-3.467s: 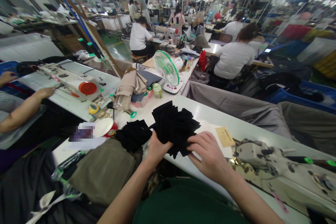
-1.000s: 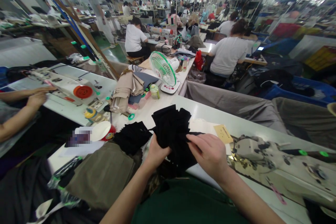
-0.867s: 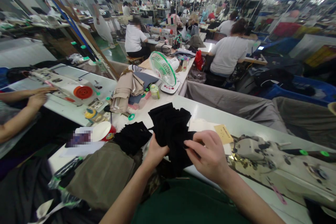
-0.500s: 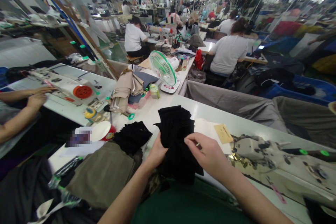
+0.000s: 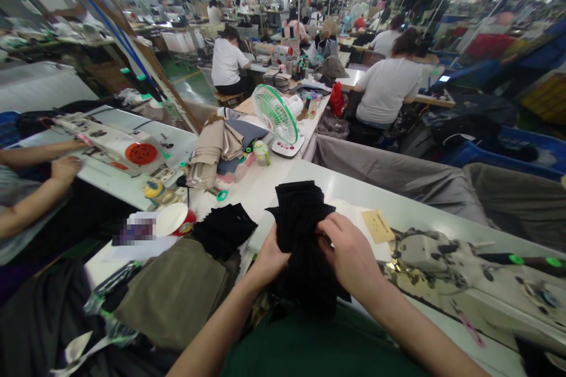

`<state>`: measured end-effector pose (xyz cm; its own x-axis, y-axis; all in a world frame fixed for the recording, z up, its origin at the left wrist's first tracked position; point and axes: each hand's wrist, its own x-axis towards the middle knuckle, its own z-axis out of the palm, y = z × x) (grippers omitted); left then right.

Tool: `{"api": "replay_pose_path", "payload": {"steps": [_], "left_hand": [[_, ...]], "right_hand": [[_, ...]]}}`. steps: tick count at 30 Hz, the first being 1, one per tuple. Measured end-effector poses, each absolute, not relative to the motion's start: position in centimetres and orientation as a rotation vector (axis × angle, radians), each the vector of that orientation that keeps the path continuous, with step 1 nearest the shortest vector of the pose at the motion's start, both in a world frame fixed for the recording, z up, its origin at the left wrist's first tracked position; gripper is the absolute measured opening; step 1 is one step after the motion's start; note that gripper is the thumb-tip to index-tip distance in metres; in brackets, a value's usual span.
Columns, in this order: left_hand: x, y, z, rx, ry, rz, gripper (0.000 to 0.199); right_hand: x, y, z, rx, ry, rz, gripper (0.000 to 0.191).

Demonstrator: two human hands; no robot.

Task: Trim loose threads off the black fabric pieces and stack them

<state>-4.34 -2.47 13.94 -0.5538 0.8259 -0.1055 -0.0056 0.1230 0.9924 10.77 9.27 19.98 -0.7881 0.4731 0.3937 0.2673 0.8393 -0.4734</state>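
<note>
A bunch of black fabric pieces [image 5: 304, 230] stands gathered upright between my hands, above the white table's near edge. My left hand [image 5: 270, 261] grips its left side, and my right hand [image 5: 351, 253] presses on its right side with the fingers closed over the cloth. The lower end of the bunch hangs down against my green top. To the left of my left hand lies a separate pile of black fabric [image 5: 224, 230], not touching the bunch.
An olive fabric stack [image 5: 172, 294] lies at lower left. A sewing machine [image 5: 435, 253] and a tan card [image 5: 377, 225] sit to the right. Ahead stand a desk fan [image 5: 275, 115] and folded beige cloth [image 5: 207, 153]. A co-worker's hand [image 5: 66, 169] rests at the left machine.
The black pieces, spread like a fan earlier, are now gathered into a narrower bunch. My hands have come closer together and drawn the cloth toward my body.
</note>
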Motion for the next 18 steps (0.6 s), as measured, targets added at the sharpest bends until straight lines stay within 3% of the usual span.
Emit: {"api": "replay_pose_path", "payload": {"steps": [18], "left_hand": [[-4.1,-2.2,14.0,0.791,1.63,1.532,0.075]], "right_hand": [[11.0,9.2,21.0,-0.338,-2.371,0.322,0.017]]}}
